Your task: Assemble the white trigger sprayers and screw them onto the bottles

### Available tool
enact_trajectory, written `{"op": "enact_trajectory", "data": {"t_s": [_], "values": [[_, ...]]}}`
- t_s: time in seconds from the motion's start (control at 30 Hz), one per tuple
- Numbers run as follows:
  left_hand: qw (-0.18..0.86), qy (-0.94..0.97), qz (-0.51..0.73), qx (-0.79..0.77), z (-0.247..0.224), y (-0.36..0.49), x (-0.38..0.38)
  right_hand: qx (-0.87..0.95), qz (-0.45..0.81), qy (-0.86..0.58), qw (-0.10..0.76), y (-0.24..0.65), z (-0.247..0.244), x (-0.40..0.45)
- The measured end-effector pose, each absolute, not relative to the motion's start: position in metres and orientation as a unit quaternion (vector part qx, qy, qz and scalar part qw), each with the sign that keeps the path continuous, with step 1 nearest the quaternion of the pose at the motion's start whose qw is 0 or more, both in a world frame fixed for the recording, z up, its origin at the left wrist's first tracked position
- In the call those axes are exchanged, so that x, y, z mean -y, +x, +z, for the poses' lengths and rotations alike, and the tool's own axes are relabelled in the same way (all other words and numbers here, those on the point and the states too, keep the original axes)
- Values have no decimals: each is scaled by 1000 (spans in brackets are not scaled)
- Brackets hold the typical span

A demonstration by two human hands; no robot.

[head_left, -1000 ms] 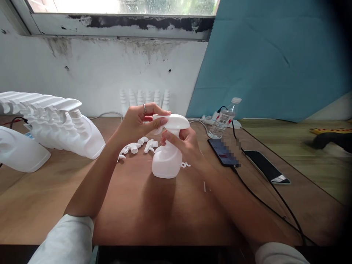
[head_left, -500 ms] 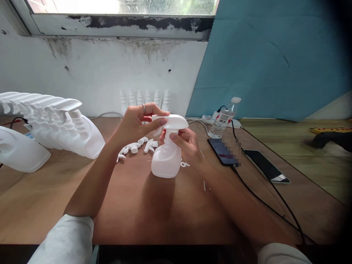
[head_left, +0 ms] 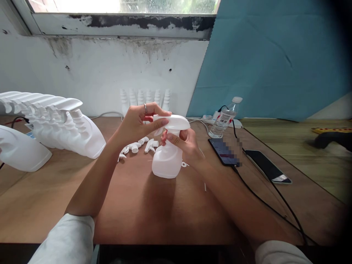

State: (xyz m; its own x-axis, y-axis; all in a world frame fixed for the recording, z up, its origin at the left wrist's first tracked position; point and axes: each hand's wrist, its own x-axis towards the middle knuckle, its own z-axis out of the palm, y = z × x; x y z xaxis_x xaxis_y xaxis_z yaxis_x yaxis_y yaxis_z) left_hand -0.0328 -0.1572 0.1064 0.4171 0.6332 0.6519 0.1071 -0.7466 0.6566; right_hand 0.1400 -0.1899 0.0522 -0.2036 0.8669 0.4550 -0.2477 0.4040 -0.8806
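Observation:
A white spray bottle (head_left: 166, 164) stands upright on the table in front of me, with a white spray head (head_left: 177, 122) on its neck. My left hand (head_left: 147, 119), a ring on one finger, pinches the spray head from the left, thumb on the near side and fingers on top. Just below the head, my right hand (head_left: 186, 144) is wrapped round the bottle's neck and collar; some of its fingers are hidden behind the bottle. Loose white plastic sprayer parts (head_left: 134, 147) lie behind the bottle to the left.
Several white spray bottles (head_left: 89, 137) stand in a row at the left. Ribbed white pieces (head_left: 166, 99) line the wall. To the right are a water bottle (head_left: 224, 119), a phone (head_left: 222, 151) on a cable, and another phone (head_left: 266, 165). A small white ring (head_left: 183, 164) lies beside my right hand.
My right thumb has shifted slightly left across the bottle's neck. My left hand keeps its pinch on the spray head, and the bottle stands in the same place.

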Motion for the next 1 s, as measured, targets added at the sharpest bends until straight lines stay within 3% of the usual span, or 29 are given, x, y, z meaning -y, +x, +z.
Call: {"op": "enact_trajectory", "data": {"t_s": [0.17,0.3,0.43,0.6,1.0], "values": [[290,786,499,-222,100,-29,154,588,498,-274,575,139,56,191],[350,759,507,-209,67,-30,151,583,545,-260,543,143,59,184],[453,746,422,-244,8,-37,161,583,580,-296,486,148,66,181],[505,747,296,-316,-43,-36,184,618,609,-271,417,154,72,183],[503,721,308,-364,-48,-41,204,638,575,-280,428,146,68,196]]}}
